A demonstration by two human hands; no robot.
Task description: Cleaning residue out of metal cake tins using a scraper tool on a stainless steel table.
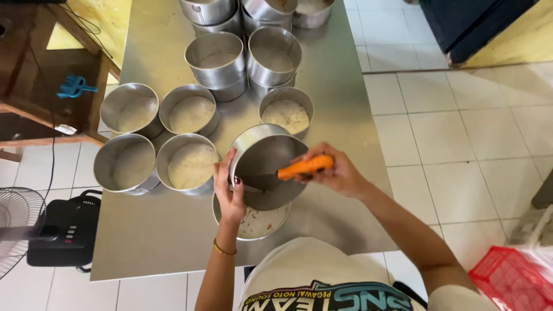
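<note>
Head view: a person stands at a long stainless steel tabletop (pixel 167 230).
Left hand (pixel 229 190): curled around the rim of a round shiny metal baking tin (pixel 262 164), holding it tilted on its side, its open mouth facing the person.
Right hand (pixel 337 173): closed around an orange-handled knife (pixel 305 166); the dark blade reaches into the tilted tin.
Below the tin: another round metal pan with crumbs (pixel 259 222) sits flat on the tabletop.
Just beyond: five open round tins with pale lining (pixel 190 164), set close in two rows.
Farther: stacked empty round tins (pixel 245 57), touching one another.
Left floor: black fan (pixel 20 230).
</note>
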